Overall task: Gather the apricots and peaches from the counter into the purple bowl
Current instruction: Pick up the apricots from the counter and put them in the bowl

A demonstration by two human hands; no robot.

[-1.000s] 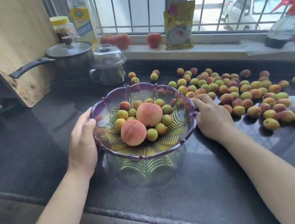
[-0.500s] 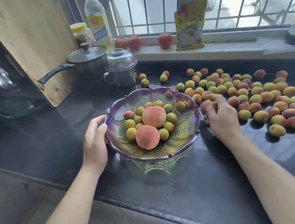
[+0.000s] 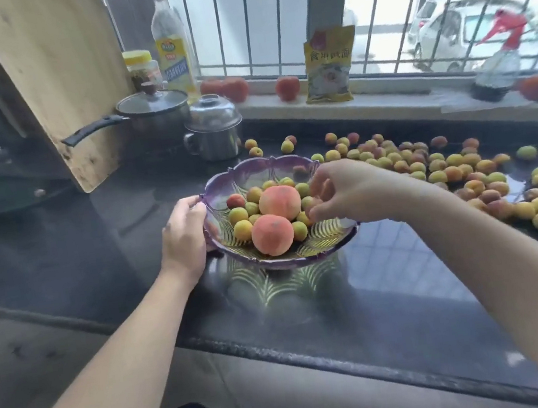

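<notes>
Your left hand (image 3: 185,236) grips the near-left rim of the scalloped, translucent purple bowl (image 3: 256,171), fingers curled over the edge, steadying it on the dark glossy counter (image 3: 126,230). Your right hand (image 3: 350,192) hovers over the bowl's right side, fingers bent down toward the fruit; there looks to be a small apricot at the fingertips (image 3: 314,213), but you can't tell from here whether it's pinched or already let go. Inside the bowl sit two large pink-orange peaches (image 3: 272,234), touching each other in the middle, ringed by a dozen or so small yellow-green and blush apricots (image 3: 242,230). So that's a start, not much more: the big scatter of loose apricots (image 3: 457,174) spreads across the counter to the right of the bowl, with a few strays (image 3: 255,152) behind it near the lidded steel pot (image 3: 214,132). No peaches show on the counter itself, so by my reading the peaches are done and most of the apricots are left to gather, handful by handful.
</notes>
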